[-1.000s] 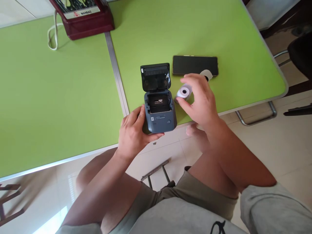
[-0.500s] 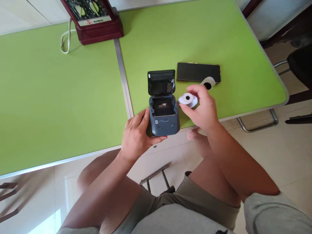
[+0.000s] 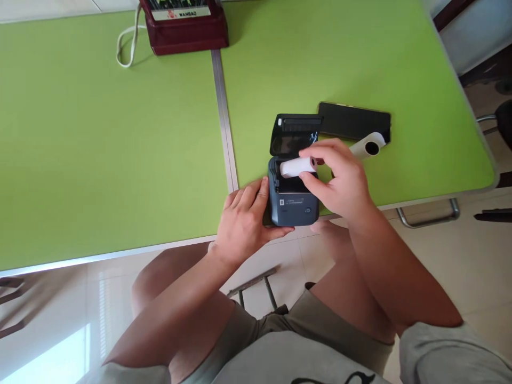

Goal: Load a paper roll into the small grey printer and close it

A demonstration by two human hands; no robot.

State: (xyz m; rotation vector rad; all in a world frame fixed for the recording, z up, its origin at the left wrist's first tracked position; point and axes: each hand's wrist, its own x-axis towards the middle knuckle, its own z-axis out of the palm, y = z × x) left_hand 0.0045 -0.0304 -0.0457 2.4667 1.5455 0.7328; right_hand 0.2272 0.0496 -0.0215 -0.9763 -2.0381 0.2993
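A small dark blue label printer stands near the front edge of the green table, its black lid raised. My left hand grips the printer's left side, thumb along the front bottom edge and fingers by the side. Between the thumb and fingers of my right hand is a white paper roll, held lying sideways over the printer's open compartment. How deep the roll sits in the compartment I cannot tell. Another white roll with a dark core lies just beyond my right hand, partly hidden by it.
A black phone lies behind the printer, beside the second roll. At the back stands a dark red box-like stand with a white cord. A metal seam crosses the green tabletop left of the printer.
My right hand has carried the paper roll leftward from beside the printer to over its compartment, turning it from end-up to sideways. The left hand keeps its hold; the view has shifted.
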